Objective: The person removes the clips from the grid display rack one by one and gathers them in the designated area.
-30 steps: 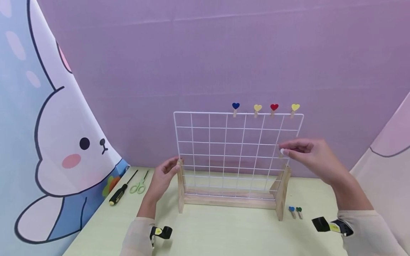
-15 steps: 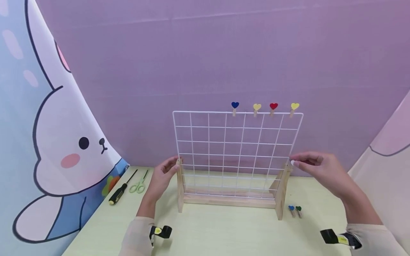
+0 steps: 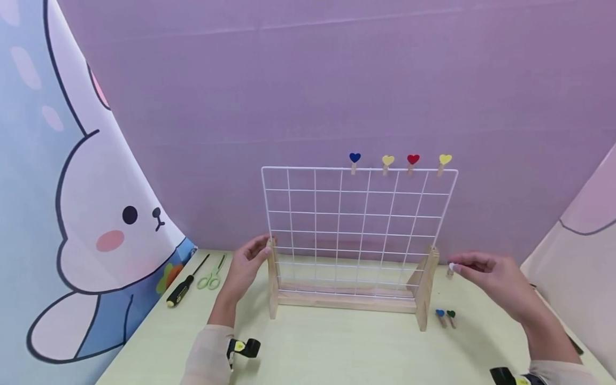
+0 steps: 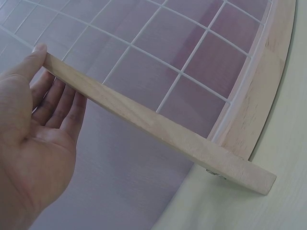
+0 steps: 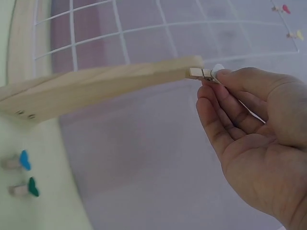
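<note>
A white wire grid (image 3: 353, 216) stands upright in a wooden stand (image 3: 346, 303). My left hand (image 3: 246, 266) holds the top of the stand's left upright (image 4: 158, 122), thumb on one side and fingers on the other. Between thumb and fingertips, my right hand (image 3: 498, 280) pinches a small wooden clothespin (image 5: 200, 73) with a white heart on it, just right of the stand's right upright (image 3: 425, 289). Clipped along the grid's top wire are clothespins with a dark blue heart (image 3: 355, 158), a pale yellow heart (image 3: 387, 160), a red heart (image 3: 413, 159) and a yellow heart (image 3: 445, 159).
Two loose clothespins, one with a blue heart (image 3: 440, 314) and one with a green heart (image 3: 451, 314), lie on the table (image 3: 337, 347) right of the stand. At the left lie a screwdriver (image 3: 181, 291) and green scissors (image 3: 210, 279). A purple backdrop (image 3: 308, 80) hangs behind.
My right hand has moved down and to the right with the white-heart clothespin, from in front of the grid's right side to beyond the upright. The left hand has stayed in place.
</note>
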Action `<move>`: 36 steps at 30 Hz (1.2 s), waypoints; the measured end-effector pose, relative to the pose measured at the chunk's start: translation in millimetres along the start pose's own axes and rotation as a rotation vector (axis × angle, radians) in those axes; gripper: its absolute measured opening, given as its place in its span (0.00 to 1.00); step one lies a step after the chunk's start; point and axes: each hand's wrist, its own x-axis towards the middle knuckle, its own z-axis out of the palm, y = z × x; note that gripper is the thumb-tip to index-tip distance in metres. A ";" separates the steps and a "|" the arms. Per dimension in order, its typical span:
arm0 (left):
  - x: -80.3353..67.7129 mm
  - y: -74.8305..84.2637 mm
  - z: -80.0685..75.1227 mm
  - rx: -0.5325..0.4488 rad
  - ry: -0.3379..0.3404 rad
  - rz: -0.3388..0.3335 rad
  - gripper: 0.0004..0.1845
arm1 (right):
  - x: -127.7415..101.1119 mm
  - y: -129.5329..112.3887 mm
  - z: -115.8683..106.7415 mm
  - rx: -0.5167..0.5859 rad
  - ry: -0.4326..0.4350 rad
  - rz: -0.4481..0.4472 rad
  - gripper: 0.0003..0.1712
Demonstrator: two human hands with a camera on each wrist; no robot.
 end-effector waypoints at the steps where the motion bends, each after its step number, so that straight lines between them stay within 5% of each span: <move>1: -0.1 0.0 0.2 -0.001 0.002 -0.002 0.23 | -1.7 3.3 1.1 0.002 0.005 0.009 0.18; 12: 0.8 -0.5 1.9 0.005 -0.007 0.015 0.23 | -23.2 44.9 2.7 0.045 0.033 0.047 0.18; 36: -0.1 -2.3 1.0 0.018 0.011 -0.001 0.23 | -32.1 107.6 17.2 -0.022 -0.118 0.108 0.18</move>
